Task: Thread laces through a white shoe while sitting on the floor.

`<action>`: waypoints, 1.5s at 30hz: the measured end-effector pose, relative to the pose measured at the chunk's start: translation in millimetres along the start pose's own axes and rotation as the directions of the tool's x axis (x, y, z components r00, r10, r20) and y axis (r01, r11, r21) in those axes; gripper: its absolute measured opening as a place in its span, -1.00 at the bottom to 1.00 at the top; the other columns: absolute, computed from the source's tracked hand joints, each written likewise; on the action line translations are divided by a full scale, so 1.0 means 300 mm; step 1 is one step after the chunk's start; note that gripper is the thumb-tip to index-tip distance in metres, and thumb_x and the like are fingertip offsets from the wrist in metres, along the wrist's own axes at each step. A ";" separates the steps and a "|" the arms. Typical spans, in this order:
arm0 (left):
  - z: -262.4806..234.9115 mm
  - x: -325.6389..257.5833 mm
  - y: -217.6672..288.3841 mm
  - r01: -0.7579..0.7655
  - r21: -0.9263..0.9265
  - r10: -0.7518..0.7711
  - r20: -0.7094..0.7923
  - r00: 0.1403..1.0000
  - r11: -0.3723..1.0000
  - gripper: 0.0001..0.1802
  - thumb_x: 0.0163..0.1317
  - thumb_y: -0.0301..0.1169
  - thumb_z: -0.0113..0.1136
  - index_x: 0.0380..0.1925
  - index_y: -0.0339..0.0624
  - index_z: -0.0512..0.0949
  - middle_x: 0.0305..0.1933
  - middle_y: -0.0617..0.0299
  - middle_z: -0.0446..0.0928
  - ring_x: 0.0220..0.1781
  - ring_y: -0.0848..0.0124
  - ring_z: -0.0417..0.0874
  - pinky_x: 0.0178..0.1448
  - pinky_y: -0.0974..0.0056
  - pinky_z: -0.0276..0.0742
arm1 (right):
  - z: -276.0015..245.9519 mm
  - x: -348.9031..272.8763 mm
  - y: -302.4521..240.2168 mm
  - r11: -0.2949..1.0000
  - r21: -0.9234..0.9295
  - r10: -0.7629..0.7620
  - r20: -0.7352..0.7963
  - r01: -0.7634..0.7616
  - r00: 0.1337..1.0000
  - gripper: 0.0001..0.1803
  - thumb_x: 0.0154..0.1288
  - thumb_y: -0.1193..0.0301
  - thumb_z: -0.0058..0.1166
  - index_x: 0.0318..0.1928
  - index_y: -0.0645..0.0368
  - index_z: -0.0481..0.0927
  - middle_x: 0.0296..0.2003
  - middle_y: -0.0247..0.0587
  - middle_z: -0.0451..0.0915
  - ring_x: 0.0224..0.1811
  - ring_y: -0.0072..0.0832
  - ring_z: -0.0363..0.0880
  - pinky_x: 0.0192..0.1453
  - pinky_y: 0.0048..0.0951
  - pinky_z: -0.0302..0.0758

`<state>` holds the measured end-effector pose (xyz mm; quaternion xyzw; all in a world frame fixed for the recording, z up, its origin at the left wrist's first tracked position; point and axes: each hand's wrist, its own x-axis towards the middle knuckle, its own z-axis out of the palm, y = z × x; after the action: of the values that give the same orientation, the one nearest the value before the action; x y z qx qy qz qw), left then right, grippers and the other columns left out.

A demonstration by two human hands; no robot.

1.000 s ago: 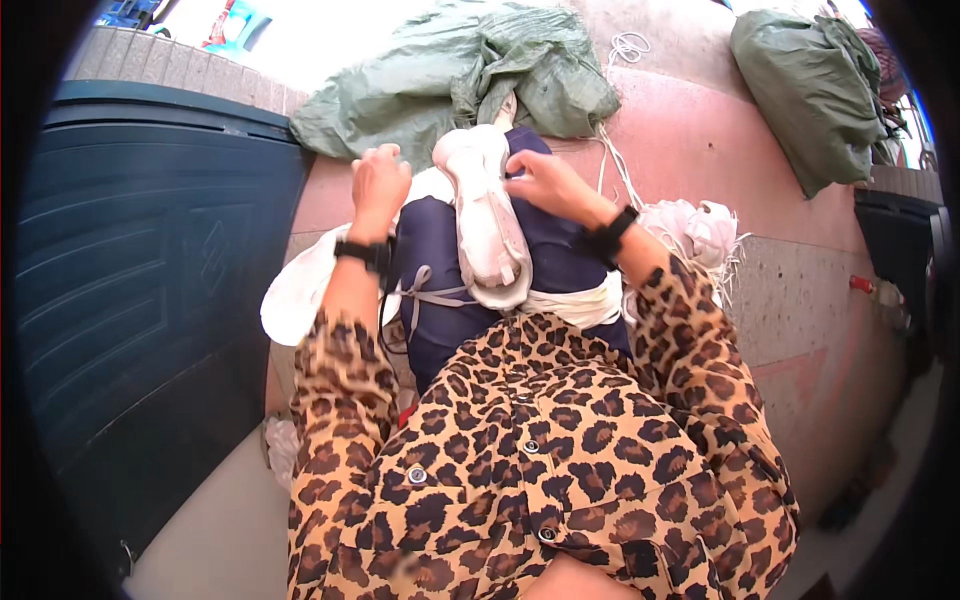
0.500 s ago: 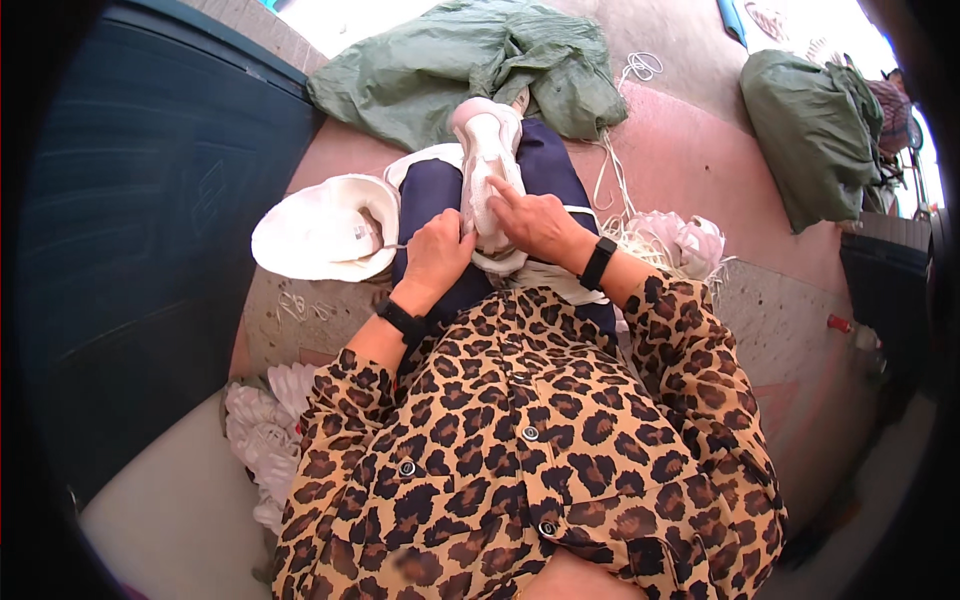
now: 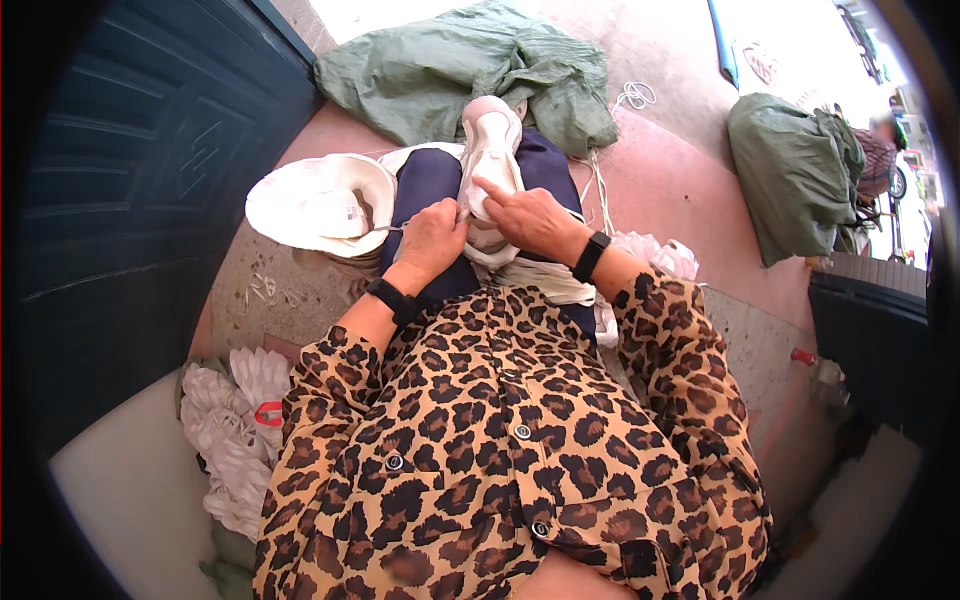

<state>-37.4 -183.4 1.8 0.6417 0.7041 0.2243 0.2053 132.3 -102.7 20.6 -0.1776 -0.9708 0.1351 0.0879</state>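
A white and pale pink shoe [image 3: 492,140] lies lengthwise on my lap between dark blue trouser legs, its rounded pink end pointing away from me. My right hand [image 3: 535,217] grips it from the right, index finger stretched over its top, the other fingers partly hidden. At the shoe's left edge, my left hand [image 3: 432,240] is closed in a pinch. A thin grey strip or tool [image 3: 388,228] sticks out from this hand on the left; its exact kind is unclear. Left of my knee, a white bowl-shaped container [image 3: 290,205] lies tipped with its opening showing.
Beyond my knees lies a green woven sack [image 3: 450,75]; another green sack [image 3: 795,170] stands at the right. Crumpled whitish bundles [image 3: 240,420] sit at lower left. White cords [image 3: 270,290] lie on the floor. A dark blue door panel [image 3: 150,190] borders the left.
The view has shifted slightly, showing more of the bundles at lower left. My right index finger has lowered onto the shoe; both hands stay at it.
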 end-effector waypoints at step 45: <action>-0.034 0.241 0.059 -0.244 0.098 0.247 -0.019 0.969 0.965 -0.81 0.03 -0.39 0.10 -0.39 -0.29 0.49 -0.39 -0.02 0.51 -0.29 0.08 0.50 -0.20 0.15 0.41 | 0.015 -0.094 0.093 0.047 0.890 0.712 0.289 -0.454 0.640 -0.74 0.23 0.44 -0.14 -0.15 0.36 0.47 -0.45 -0.27 0.52 -0.48 -0.61 0.43 -0.36 -0.56 0.39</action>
<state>-35.6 -110.8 20.4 0.7296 0.6320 0.2243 0.1342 166.3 -89.0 4.7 -0.4897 -0.5355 0.6524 0.2188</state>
